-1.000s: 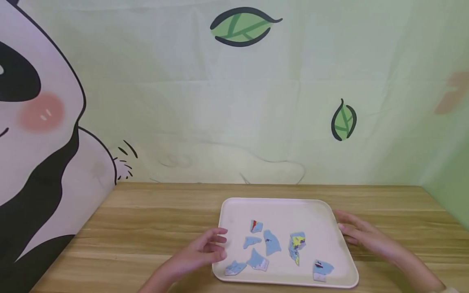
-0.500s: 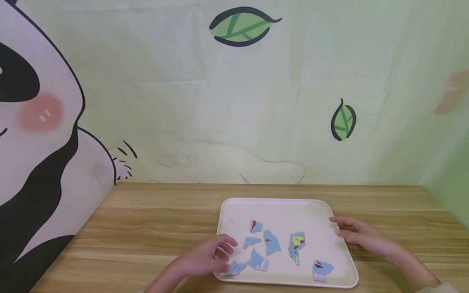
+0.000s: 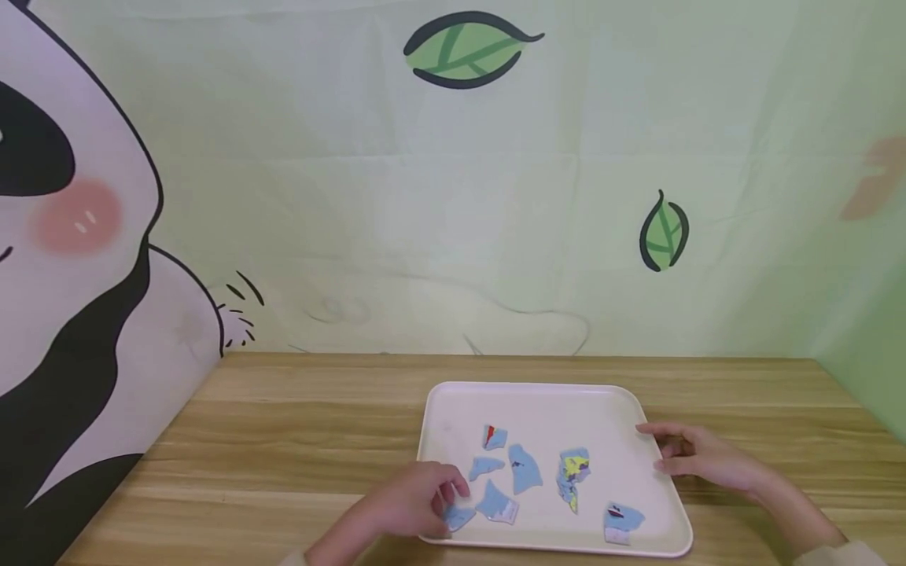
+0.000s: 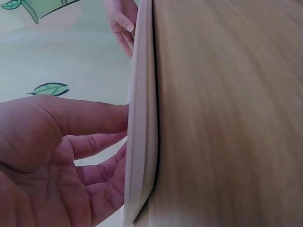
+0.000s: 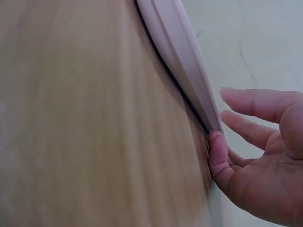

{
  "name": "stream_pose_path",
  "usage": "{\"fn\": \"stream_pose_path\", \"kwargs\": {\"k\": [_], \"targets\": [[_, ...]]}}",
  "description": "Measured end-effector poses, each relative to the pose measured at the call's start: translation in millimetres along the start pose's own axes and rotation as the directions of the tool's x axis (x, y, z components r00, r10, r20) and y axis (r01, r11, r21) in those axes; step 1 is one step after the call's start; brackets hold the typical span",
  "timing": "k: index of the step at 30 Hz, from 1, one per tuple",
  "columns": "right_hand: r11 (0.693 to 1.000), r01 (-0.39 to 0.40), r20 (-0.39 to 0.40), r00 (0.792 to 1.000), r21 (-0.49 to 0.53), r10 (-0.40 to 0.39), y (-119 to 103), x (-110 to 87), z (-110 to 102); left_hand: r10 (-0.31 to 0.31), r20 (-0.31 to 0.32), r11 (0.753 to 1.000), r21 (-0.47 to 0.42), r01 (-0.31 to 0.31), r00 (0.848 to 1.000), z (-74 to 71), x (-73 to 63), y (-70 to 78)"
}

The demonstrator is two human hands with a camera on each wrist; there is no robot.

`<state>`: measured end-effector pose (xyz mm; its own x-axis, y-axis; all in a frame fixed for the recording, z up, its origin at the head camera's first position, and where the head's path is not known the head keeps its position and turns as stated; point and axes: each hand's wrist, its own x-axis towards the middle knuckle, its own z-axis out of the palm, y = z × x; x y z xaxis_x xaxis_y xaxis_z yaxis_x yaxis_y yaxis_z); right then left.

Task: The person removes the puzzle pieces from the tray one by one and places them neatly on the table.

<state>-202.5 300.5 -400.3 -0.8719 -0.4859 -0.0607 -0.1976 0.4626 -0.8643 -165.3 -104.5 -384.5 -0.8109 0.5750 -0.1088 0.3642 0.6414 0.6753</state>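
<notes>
Several flat, irregular light-blue puzzle pieces lie on a white tray (image 3: 538, 401) in the head view. My left hand (image 3: 418, 499) is over the tray's near-left corner, fingers bent and spread around the lower-left blue piece (image 3: 460, 517), partly covering it. In the left wrist view, the tray rim (image 4: 142, 118) hides that hand's fingertips. Beside it lies a blue piece with a pale corner (image 3: 499, 503). My right hand (image 3: 708, 456) rests at the tray's right rim with loosely bent fingers; in the right wrist view one finger (image 5: 218, 151) touches the rim's outer side.
On the tray are also a red-marked piece (image 3: 495, 437), a small blue piece (image 3: 485, 467), a taller blue piece (image 3: 525, 469), a yellow-and-blue piece (image 3: 573, 472) and a piece at the near right (image 3: 623, 520). The wooden table (image 3: 318, 424) meets a printed backdrop (image 3: 318, 196).
My left hand has moved rightward and nearer, from the tray's left rim to over the lower-left piece. My right hand has shifted slightly along the right rim. The pieces look unmoved.
</notes>
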Motion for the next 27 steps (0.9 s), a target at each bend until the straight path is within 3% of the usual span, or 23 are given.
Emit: {"fn": "stream_pose_path", "kwargs": {"k": [6, 11, 16, 24, 27], "targets": [[0.996, 0.088, 0.034, 0.995, 0.018, -0.089, 6.3, 0.5, -3.4, -0.002, -0.001, 0.996, 0.089, 0.002, 1.0, 1.7, 2.9, 3.5], [0.996, 0.089, 0.041, 0.995, -0.003, -0.089, 7.6, 0.7, -5.2, 0.006, 0.006, 0.994, 0.108, -0.007, 1.0, 1.7, 3.8, 3.8], [0.995, 0.099, 0.042, 0.994, -0.024, -0.098, 8.9, 1.0, -4.7, 0.039, 0.012, 0.995, 0.096, -0.04, 0.999, 2.4, 3.0, 1.7], [0.996, 0.071, 0.031, 0.997, -0.048, -0.069, 8.4, 1.1, -4.7, 0.08, 0.047, 0.997, 0.005, -0.081, 0.996, 1.0, -0.2, 3.3], [0.996, 0.073, 0.029, 0.997, -0.051, -0.072, 8.1, 1.3, -4.8, 0.105, 0.067, 0.994, 0.024, -0.107, 0.992, 1.0, -0.4, 3.8]]}}
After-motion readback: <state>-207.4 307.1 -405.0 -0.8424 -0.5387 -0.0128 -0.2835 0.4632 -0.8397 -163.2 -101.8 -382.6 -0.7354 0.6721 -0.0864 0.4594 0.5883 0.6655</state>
